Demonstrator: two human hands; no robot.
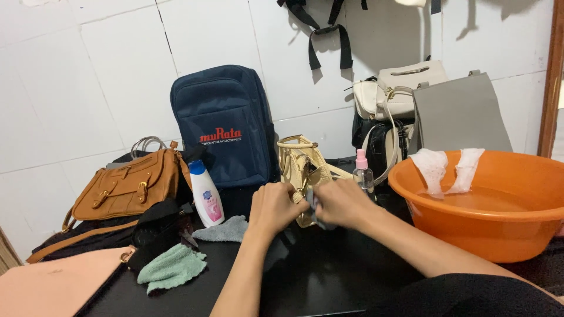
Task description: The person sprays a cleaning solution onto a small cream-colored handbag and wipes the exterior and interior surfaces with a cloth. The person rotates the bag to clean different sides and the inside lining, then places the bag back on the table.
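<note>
Hands meet in front of the cream handbag (299,167) on the black table (329,276): left hand (271,206) curled into a fist against its front, right hand (342,202) pinching a small grey cloth (316,210) against the left. White bottle (205,192) stands left of the handbag, small spray bottle (363,171) and orange basin (499,202) to its right, navy backpack (224,123) behind.

Two bare forearms, no sleeves down to the wrists. Left hand (271,205) and right hand (343,202) without rings, watch or gloves. Black garment at the lower right.
</note>
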